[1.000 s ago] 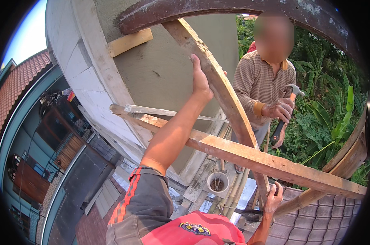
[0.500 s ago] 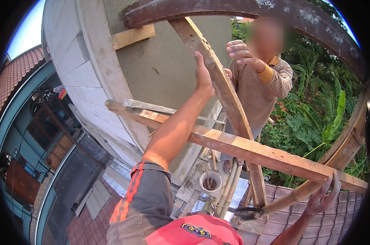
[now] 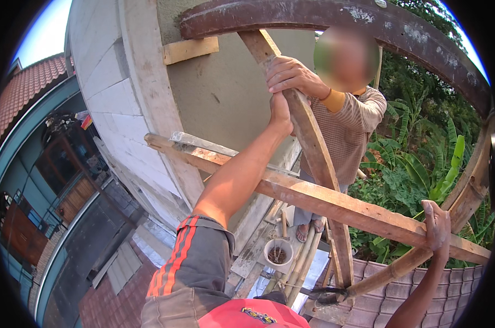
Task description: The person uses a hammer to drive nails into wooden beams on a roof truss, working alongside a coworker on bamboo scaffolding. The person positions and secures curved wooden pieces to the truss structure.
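Note:
My left hand [image 3: 280, 116] is wrapped round an upright, slightly slanting wooden post [image 3: 313, 143], just under the hand of another person. That co-worker's hand [image 3: 295, 76] grips the same post from the far side. A long wooden beam [image 3: 335, 203] crosses in front of the post and passes beneath my left forearm. Near the beam's right end, my right hand [image 3: 437, 227] is closed round it, fingers over the top edge. A thinner wooden strip [image 3: 214, 146] lies behind the beam's left part.
Overhead curves a dark beam [image 3: 247, 17]. A co-worker in a striped top [image 3: 340, 131] stands beyond the post. Below are a bucket [image 3: 278, 252], bamboo poles [image 3: 305, 261] and roof tiles [image 3: 400, 284]. A block wall [image 3: 121, 126] rises at left; bamboo [image 3: 387, 273] slants at right.
The co-worker's raised hand has come down onto the post above my left hand. My left hand sits lower on the post. My right hand has moved up and closed over the beam.

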`<state>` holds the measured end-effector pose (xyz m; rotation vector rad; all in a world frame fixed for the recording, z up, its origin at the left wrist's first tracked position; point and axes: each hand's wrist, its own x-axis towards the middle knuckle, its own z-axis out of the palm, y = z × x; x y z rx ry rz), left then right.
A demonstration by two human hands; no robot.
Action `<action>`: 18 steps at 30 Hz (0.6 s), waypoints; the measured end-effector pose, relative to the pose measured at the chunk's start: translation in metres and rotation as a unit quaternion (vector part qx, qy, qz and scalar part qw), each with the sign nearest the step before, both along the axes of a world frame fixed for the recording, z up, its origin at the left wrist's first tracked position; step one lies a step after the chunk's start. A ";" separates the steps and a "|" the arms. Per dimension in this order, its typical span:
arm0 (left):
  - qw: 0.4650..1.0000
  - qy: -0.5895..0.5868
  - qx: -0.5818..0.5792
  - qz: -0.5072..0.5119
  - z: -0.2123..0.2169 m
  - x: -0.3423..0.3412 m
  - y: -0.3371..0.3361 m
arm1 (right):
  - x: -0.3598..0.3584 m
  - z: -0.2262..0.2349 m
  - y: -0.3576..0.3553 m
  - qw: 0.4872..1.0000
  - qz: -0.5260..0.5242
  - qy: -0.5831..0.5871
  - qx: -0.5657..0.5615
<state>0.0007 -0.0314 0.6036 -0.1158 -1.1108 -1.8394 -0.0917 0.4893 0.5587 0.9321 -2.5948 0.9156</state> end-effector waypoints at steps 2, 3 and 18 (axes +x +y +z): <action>1.000 -0.009 0.010 -0.012 0.000 0.000 0.000 | -0.003 -0.005 -0.001 0.998 0.014 0.053 0.001; 1.000 -0.017 0.011 -0.014 -0.003 0.001 0.002 | -0.003 -0.007 -0.001 0.998 0.017 0.062 -0.015; 1.000 -0.003 0.005 -0.008 -0.002 -0.001 -0.001 | 0.004 -0.008 -0.007 0.997 -0.062 0.045 -0.021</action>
